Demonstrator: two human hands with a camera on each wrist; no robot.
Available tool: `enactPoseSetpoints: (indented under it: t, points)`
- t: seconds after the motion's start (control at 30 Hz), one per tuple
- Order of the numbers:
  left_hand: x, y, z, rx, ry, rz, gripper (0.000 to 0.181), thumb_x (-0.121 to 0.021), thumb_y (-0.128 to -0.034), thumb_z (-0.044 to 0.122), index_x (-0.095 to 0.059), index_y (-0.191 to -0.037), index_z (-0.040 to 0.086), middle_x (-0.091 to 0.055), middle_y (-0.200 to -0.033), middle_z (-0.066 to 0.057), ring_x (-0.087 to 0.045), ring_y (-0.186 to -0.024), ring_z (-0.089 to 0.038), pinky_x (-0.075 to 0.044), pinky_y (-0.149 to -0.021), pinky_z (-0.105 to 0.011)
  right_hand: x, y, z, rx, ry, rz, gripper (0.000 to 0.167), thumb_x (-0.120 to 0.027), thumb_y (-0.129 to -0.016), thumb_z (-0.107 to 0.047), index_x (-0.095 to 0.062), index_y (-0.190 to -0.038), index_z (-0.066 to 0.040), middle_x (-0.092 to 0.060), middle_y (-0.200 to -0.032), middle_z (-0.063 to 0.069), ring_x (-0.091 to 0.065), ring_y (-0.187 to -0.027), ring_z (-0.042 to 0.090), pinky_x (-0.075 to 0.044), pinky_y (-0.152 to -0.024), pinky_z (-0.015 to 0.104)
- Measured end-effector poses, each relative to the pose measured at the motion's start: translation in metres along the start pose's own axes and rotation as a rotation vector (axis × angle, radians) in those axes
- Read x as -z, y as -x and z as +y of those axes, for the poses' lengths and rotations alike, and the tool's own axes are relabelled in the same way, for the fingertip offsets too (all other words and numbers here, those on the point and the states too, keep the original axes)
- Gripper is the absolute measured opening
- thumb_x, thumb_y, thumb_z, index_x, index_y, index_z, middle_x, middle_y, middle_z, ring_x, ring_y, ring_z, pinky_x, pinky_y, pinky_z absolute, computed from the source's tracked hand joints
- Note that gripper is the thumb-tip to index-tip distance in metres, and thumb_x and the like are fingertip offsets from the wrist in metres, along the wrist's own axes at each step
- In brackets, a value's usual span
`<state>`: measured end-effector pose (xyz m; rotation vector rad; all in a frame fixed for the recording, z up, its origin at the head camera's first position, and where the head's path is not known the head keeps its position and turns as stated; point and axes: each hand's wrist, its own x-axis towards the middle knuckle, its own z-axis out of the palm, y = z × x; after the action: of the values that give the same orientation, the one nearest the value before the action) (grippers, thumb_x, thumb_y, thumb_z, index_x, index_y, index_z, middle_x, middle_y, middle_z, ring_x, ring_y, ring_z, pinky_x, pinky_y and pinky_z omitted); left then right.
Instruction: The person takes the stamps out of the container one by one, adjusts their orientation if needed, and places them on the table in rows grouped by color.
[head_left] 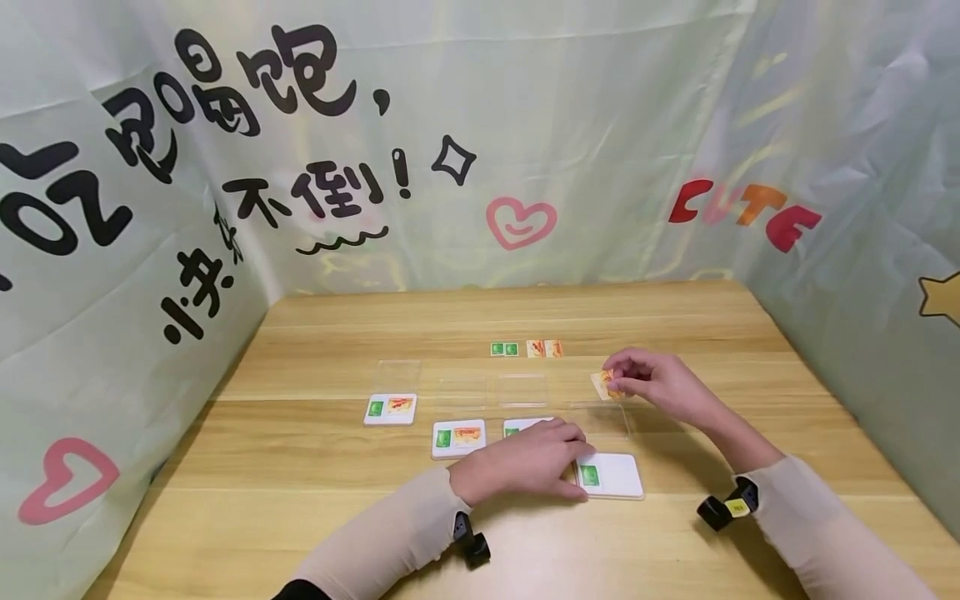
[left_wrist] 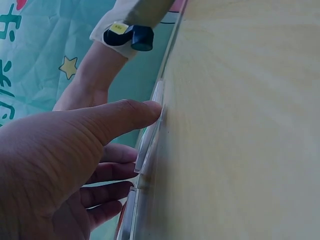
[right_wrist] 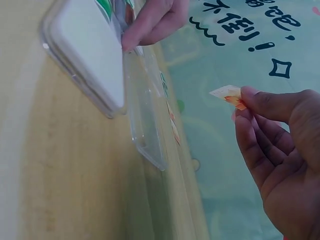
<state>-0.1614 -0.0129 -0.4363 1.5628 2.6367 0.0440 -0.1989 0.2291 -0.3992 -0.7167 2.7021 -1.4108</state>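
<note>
My right hand (head_left: pixel 663 385) pinches a small orange-and-white sticker (head_left: pixel 600 384) between thumb and fingers, raised above the table. In the right wrist view the sticker (right_wrist: pixel 229 96) sticks out past the thumb tip. My left hand (head_left: pixel 528 458) holds the left end of a flat white box (head_left: pixel 621 477), thumb at the near edge and fingers at the far edge. A green sticker (head_left: pixel 590 476) lies on that box's left part; the rest of its top is plain white. Under my left hand, a neighbouring white box (head_left: pixel 528 423) is partly hidden.
Two more white boxes, one at far left (head_left: pixel 390 409) and one nearer the middle (head_left: pixel 459 439), bear green and orange stickers. Clear plastic lids (head_left: pixel 522 390) lie behind the boxes. Further back are loose green stickers (head_left: pixel 504 349) and orange stickers (head_left: pixel 543 348). Printed cloth (head_left: pixel 600 125) walls the table.
</note>
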Motion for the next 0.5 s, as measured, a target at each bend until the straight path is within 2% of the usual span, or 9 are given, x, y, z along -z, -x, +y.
enactPoseSetpoints:
  t: [0.27,0.5]
  points:
    - [-0.001,-0.001,-0.002,-0.005,0.004,0.014,0.063,-0.063,-0.0879,0.059,-0.059,-0.135,0.016,-0.055,-0.126,0.006,-0.049,-0.118,-0.009,-0.031,-0.106,-0.021,-0.001,-0.018,0.006,-0.033,-0.01,0.021,0.021,-0.069,-0.092,-0.013,-0.066,-0.11,-0.002,-0.067,-0.086,0.008,-0.065,-0.078,0.036,-0.055,-0.066,0.04]
    - [-0.001,-0.002,-0.002,-0.008,-0.001,0.015,0.064,-0.062,-0.0878,0.06,-0.059,-0.135,0.016,-0.055,-0.125,0.006,-0.049,-0.119,-0.009,-0.031,-0.106,-0.022,-0.001,-0.031,0.012,-0.045,-0.031,0.023,0.021,-0.069,-0.092,-0.014,-0.065,-0.111,-0.003,-0.067,-0.086,0.008,-0.064,-0.079,0.036,-0.054,-0.067,0.042]
